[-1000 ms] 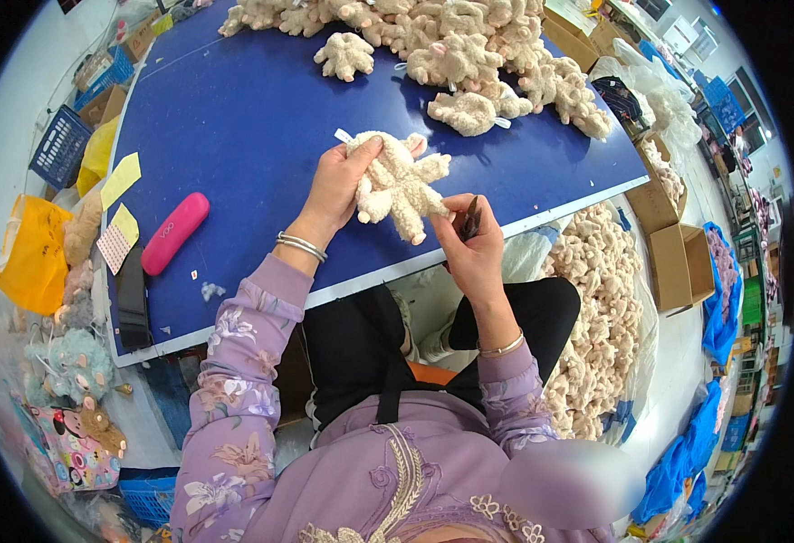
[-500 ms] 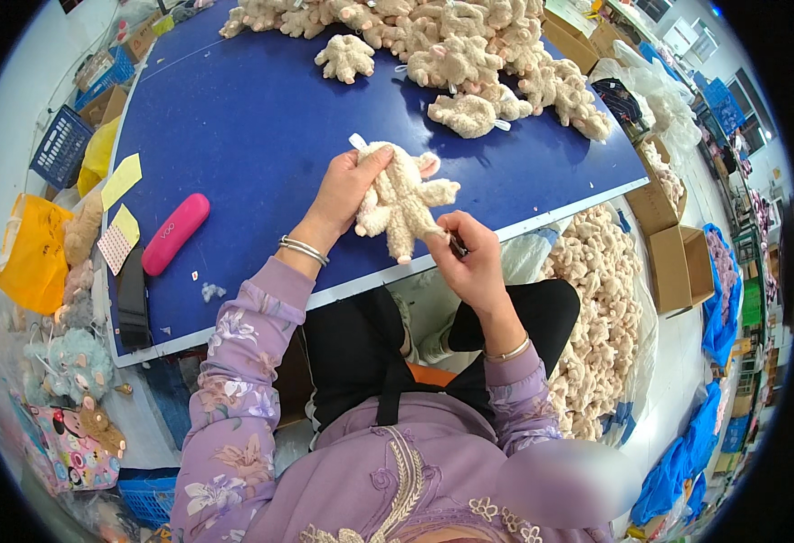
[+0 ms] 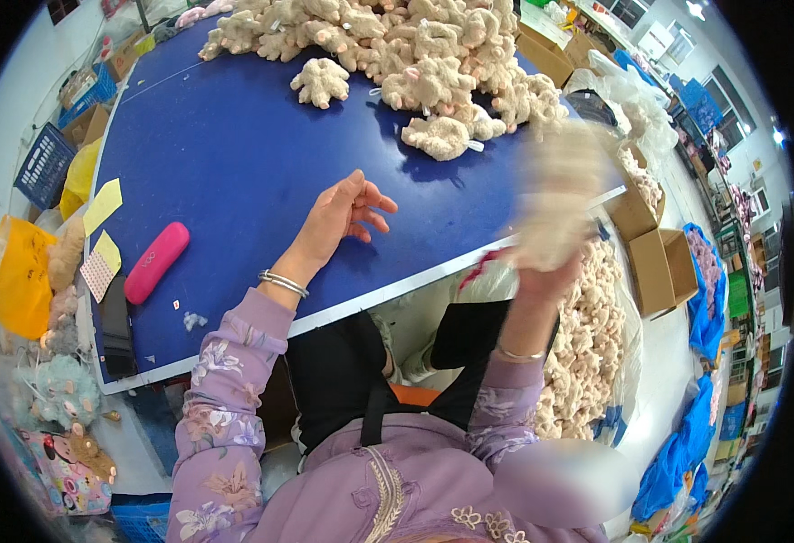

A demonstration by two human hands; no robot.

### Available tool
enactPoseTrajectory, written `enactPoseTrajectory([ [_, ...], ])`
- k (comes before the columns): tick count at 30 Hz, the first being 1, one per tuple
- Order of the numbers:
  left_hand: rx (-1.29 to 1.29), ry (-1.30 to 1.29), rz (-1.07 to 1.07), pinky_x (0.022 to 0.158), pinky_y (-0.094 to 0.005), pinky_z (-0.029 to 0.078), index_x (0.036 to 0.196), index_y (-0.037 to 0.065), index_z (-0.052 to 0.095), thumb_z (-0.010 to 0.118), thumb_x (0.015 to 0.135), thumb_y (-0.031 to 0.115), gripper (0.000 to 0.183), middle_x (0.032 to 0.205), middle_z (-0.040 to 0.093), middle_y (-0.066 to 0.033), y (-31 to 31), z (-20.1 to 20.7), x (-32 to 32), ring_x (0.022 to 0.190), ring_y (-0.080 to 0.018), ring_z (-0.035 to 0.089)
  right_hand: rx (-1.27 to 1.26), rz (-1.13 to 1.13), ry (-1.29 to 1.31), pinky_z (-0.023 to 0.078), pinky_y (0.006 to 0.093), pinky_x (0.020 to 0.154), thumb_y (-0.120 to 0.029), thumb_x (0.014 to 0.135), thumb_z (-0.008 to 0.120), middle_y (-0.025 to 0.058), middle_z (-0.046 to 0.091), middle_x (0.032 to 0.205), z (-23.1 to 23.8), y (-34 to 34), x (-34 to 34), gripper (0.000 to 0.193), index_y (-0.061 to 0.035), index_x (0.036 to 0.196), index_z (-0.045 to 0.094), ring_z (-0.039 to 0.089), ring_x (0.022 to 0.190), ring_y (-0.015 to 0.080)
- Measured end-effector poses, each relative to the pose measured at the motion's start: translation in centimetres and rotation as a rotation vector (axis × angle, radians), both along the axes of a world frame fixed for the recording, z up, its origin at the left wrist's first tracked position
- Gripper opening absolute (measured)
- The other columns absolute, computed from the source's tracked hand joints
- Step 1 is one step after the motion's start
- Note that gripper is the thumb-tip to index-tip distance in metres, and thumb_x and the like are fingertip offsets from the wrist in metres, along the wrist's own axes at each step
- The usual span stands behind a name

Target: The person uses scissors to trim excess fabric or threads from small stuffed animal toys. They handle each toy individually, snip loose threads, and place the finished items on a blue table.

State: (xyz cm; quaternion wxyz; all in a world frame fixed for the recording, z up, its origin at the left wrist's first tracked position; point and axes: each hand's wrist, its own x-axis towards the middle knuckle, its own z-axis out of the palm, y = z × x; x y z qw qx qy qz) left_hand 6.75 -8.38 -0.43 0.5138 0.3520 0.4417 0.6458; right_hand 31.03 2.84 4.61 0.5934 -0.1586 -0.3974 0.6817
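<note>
My left hand (image 3: 347,213) hovers over the blue tabletop, holding nothing, its fingers apart and loosely curled. Past the table's right front edge, my right hand (image 3: 551,270) is smeared by motion. A cream plush toy (image 3: 562,176), also blurred, stretches up from its fingers, and the hand appears to grip it. Beside that hand shows a thin dark-red streak (image 3: 486,267), too blurred to name. Several fluffy cream plush toys (image 3: 429,86) with pink parts lie piled at the table's far side. One toy (image 3: 322,82) lies apart, left of the pile.
On the table's (image 3: 234,172) left side are a pink hard case (image 3: 157,262), yellow paper pieces (image 3: 103,206) and a dark flat object (image 3: 116,339). A large heap of cream plush toys (image 3: 583,362) fills a bag at my right, near an open cardboard box (image 3: 664,271).
My left hand has let go of the plush toy and stayed over the table. My right hand has swung right and outward with the toy.
</note>
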Motion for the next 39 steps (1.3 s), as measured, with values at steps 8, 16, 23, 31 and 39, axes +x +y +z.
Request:
enactPoseTrajectory([
  [8, -0.026, 0.122, -0.027, 0.057, -0.0227, 0.048, 0.095, 0.009, 0.056, 0.037, 0.102, 0.045, 0.042, 0.096, 0.067, -0.0114, 0.8, 0.4, 1.0, 0.072, -0.0114, 0.062, 0.693, -0.246, -0.868, 0.05, 0.0272, 0.077, -0.017, 0.081, 0.075, 0.0059, 0.068, 0.094, -1.1, 9.8, -4.8, 0.034, -0.002, 0.109, 0.064, 0.06, 0.083, 0.0122],
  [16, -0.021, 0.153, 0.218, 0.054, -0.0197, 0.045, 0.098, 0.01, 0.056, 0.044, 0.101, 0.038, 0.031, 0.095, 0.066, -0.0075, 0.8, -0.2, -0.5, 0.073, -0.0081, 0.06, 0.616, -0.093, -1.069, 0.047, 0.0253, 0.072, -0.012, 0.081, 0.073, -0.0001, 0.063, 0.087, -5.0, 11.0, -8.8, 0.034, -0.0009, 0.11, 0.059, 0.057, 0.079, 0.0094],
  [23, -0.01, -0.032, 0.055, 0.059, -0.0221, 0.044, 0.115, 0.008, 0.054, 0.047, 0.098, 0.05, 0.046, 0.099, 0.06, -0.0011, 0.6, -0.3, 0.2, 0.081, -0.0067, 0.057, 0.499, 0.336, -0.544, 0.045, 0.0203, 0.077, -0.01, 0.083, 0.072, -0.0029, 0.059, 0.095, -2.5, 4.8, -6.4, 0.026, -0.0016, 0.103, 0.058, 0.052, 0.084, 0.0047],
  [31, 0.059, -0.073, -0.235, 0.069, -0.025, 0.048, 0.122, 0.004, 0.055, 0.05, 0.093, 0.059, 0.063, 0.102, 0.062, -0.0039, 0.3, -0.3, 0.3, 0.085, -0.0089, 0.058, 0.423, 0.728, -0.528, 0.041, 0.0192, 0.068, -0.006, 0.082, 0.07, -0.0078, 0.056, 0.086, -2.3, 3.8, -6.8, 0.016, -0.0055, 0.096, 0.062, 0.048, 0.076, 0.0017],
  [39, 0.002, -0.302, -0.425, 0.097, -0.0392, 0.047, 0.128, 0.003, 0.05, 0.047, 0.094, 0.056, 0.064, 0.122, 0.058, -0.0109, -0.3, -0.9, -0.9, 0.112, -0.0228, 0.058, 0.347, 0.883, -0.499, 0.04, 0.0187, 0.062, -0.011, 0.086, 0.068, -0.0078, 0.056, 0.082, -3.6, 4.3, -6.6, 0.014, -0.006, 0.097, 0.063, 0.047, 0.07, 0.0012],
])
